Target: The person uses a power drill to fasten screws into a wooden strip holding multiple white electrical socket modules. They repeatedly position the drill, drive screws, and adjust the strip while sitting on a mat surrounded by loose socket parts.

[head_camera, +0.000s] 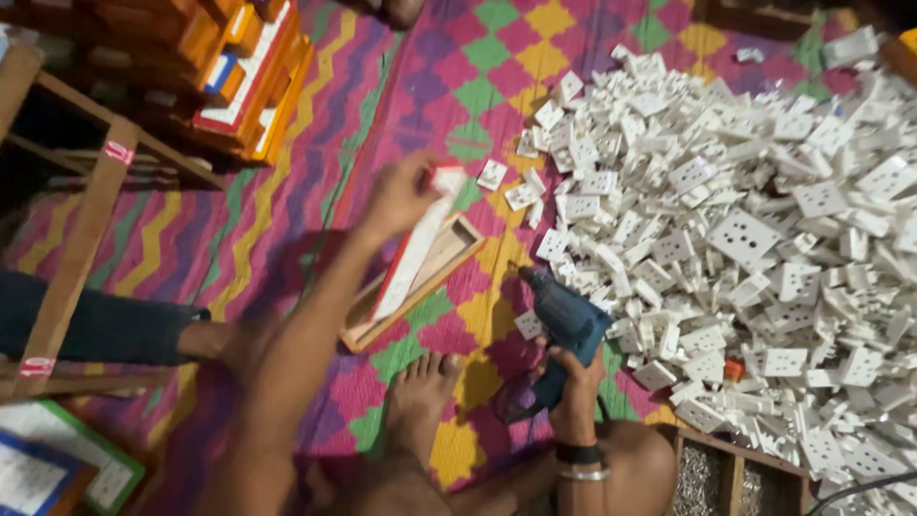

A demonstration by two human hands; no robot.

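Note:
My left hand [399,196] grips the upper end of a long flat white and red box lid [413,250], tilted over a shallow wooden tray [457,260] on the mat. My right hand [576,380] holds a blue-green power drill [565,327], its tip pointing up-left toward a small white plastic socket plate [528,325] on the mat. A large heap of white socket plates [745,239] lies to the right of the drill. My bare foot [420,387] rests below the tray.
A colourful zigzag and diamond mat [315,162] covers the floor. Stacked orange boxes [244,72] sit at the top left. A wooden frame [81,234] stands at the left. A wooden box with screws [726,478] is at the bottom right. Another person's leg [105,325] lies left.

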